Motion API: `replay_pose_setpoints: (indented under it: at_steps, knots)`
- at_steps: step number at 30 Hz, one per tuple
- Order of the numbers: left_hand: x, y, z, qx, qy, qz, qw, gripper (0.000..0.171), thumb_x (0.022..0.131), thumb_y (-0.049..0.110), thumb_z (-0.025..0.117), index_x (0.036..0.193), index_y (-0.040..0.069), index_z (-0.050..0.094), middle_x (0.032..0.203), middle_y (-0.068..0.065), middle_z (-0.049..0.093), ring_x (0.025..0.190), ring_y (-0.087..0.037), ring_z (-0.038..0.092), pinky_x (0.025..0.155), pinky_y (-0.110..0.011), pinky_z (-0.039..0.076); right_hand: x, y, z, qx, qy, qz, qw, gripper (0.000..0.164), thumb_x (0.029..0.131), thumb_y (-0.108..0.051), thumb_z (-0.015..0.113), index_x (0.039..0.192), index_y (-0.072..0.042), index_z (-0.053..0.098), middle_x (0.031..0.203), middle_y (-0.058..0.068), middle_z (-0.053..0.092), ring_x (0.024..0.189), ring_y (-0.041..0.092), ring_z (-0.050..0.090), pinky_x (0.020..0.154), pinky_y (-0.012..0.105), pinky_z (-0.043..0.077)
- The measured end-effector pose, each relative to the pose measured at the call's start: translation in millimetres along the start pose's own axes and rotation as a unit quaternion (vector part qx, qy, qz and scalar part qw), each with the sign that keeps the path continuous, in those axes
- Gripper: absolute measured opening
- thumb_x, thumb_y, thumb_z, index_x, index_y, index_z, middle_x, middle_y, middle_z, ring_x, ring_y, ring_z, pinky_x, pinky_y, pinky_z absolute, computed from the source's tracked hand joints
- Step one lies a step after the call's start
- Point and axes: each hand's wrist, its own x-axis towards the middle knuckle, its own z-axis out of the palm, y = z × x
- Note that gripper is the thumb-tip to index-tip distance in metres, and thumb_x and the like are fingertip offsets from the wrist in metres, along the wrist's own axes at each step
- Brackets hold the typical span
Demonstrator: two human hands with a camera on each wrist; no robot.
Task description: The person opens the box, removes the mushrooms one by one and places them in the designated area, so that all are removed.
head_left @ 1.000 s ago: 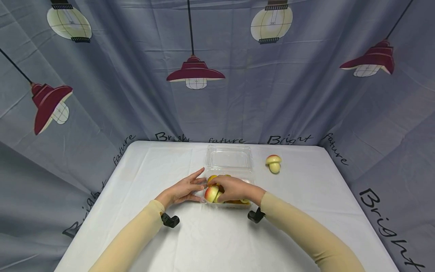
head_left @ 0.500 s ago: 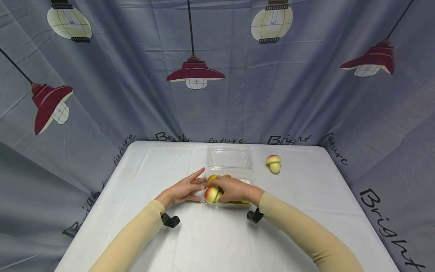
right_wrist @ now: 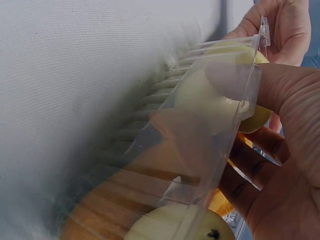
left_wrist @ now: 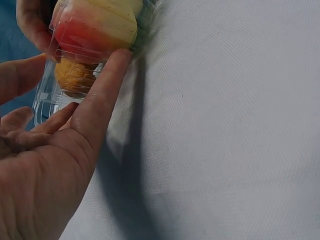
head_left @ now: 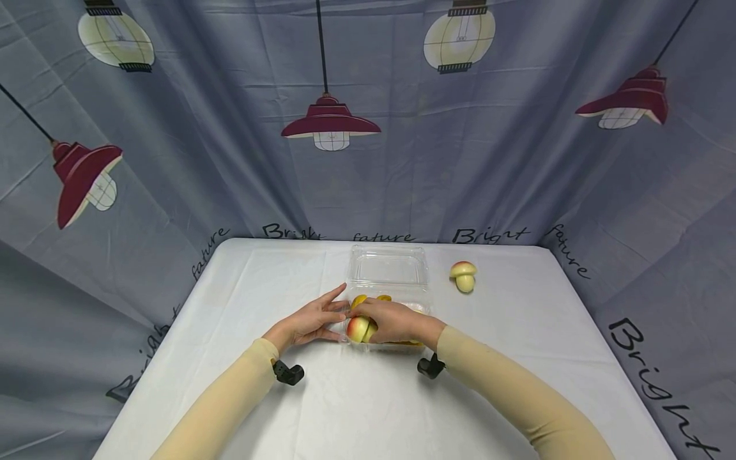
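Note:
A clear plastic clamshell box [head_left: 388,265] lies open on the table, its lid folded back. My right hand [head_left: 397,319] reaches into it and holds a mushroom-shaped piece [head_left: 356,329] with a red-and-yellow cap at the left end. Through the clear wall in the right wrist view, the thumb lies against the pale stem [right_wrist: 197,97]. My left hand [head_left: 313,319] steadies the box's left side with extended fingers; one fingertip touches the wall near the cap [left_wrist: 95,30]. A bumpy yellow-brown piece [left_wrist: 74,77] is behind that wall. The right hand hides part of the contents.
A second mushroom-shaped piece [head_left: 463,276] lies right of the lid on the white-covered table [head_left: 356,409]. Also in the box are an orange-brown piece [right_wrist: 115,200] and a pale rounded one [right_wrist: 170,225] with a dark spot. A patterned grey curtain [head_left: 391,185] surrounds the table.
My right hand has shifted very slightly left and down inside the box, still around the mushroom-shaped piece. The left hand and the box stay in place.

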Motion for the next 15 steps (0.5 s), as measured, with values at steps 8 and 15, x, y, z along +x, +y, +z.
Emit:
replay_pose_setpoints:
  at_steps: [8, 15]
  knots:
    - [0.4, -0.2, -1.3, -0.007, -0.005, -0.001, 1.0, 0.086, 0.104, 0.0, 0.054, 0.167, 0.031, 0.004, 0.169, -0.021, 0.005, 0.148, -0.041, 0.03, 0.09, -0.044, 0.061, -0.8, 1.5, 1.3, -0.005, 0.005, -0.014, 1.0, 0.063, 0.088, -0.017, 0.083, 0.145, -0.023, 0.057, 0.135, -0.003, 0.057, 0.109, 0.008, 0.056, 0.091, 0.03, 0.053]
    - [0.5, -0.3, -1.1, -0.006, -0.005, 0.0, 1.0, 0.087, 0.103, 0.0, 0.055, 0.166, 0.032, 0.005, 0.169, -0.021, 0.004, 0.15, -0.04, 0.026, 0.09, -0.044, 0.061, -3.9, 3.0, -1.6, 0.023, 0.018, -0.014, 0.999, 0.062, 0.088, -0.019, 0.082, 0.145, -0.025, 0.057, 0.135, -0.002, 0.055, 0.109, 0.012, 0.057, 0.091, 0.032, 0.053]
